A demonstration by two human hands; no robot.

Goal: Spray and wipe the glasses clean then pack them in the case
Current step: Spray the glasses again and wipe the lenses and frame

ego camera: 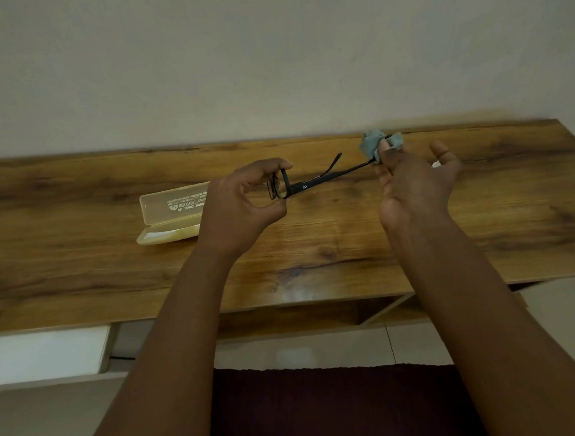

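Wall fills the upper half of the frame, plain and pale. Wooden table runs across the middle, edge to edge, with its far edge against the wall. Floor shows pale under the table at the bottom, and a dark red cloth sits bottom centre between the two forearms.

Left hand is centre frame, raised over the table. Thumb and fingers curl and pinch the front of the glasses at the lens rim, thumb below, fingertips on top. Right hand is right of centre, palm facing the camera. Its fingers grip a bunched blue-grey cloth wrapped around the tip of one temple arm, while the thumb sticks out to the right, away from the cloth.

Case lies on the table left of centre, just behind the left hand and partly hidden by it. It is open and pale yellow, the lid standing up with printed text upside down and too small to read fully.

Glasses are black-framed, held in the air between both hands at centre frame, above the table and not touching it. Lenses face left, one temple arm stretches right into the cloth, and the other arm angles up and back, free. A small white thing peeks out behind the right thumb; cannot tell what it is.
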